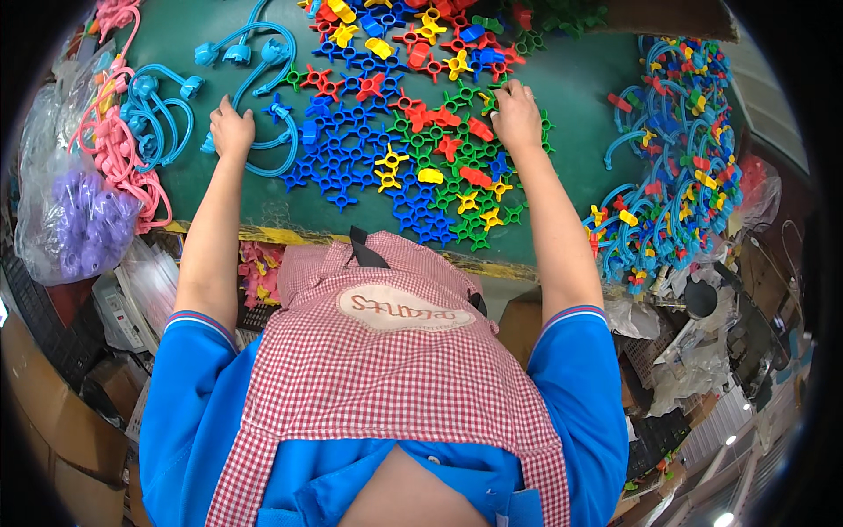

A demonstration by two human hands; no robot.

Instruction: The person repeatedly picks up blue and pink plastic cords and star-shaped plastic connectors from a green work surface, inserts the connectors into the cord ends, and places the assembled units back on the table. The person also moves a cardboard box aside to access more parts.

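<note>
My left hand [232, 130] is over the left part of the green table, thumb and forefinger apart. Beside and partly under it lies a light-blue curved plastic tube [291, 140] with a cup-like end. Whether the hand touches it I cannot tell. My right hand [516, 116], a ring on one finger, is bent down at the right edge of the connector pile. Its fingers are drawn together next to a yellow star-shaped connector [486, 104] and green star-shaped connectors [455, 92]; what is between the fingertips is hidden.
Blue connectors [338, 158] and red clip-like pieces [479, 129] spread across the middle. More light-blue tubes [162, 110] and pink tubes [112, 140] lie left, by a bag of purple pieces [92, 215]. Joined tubes and connectors [676, 193] heap along the right. The worn table edge [303, 235] runs before me.
</note>
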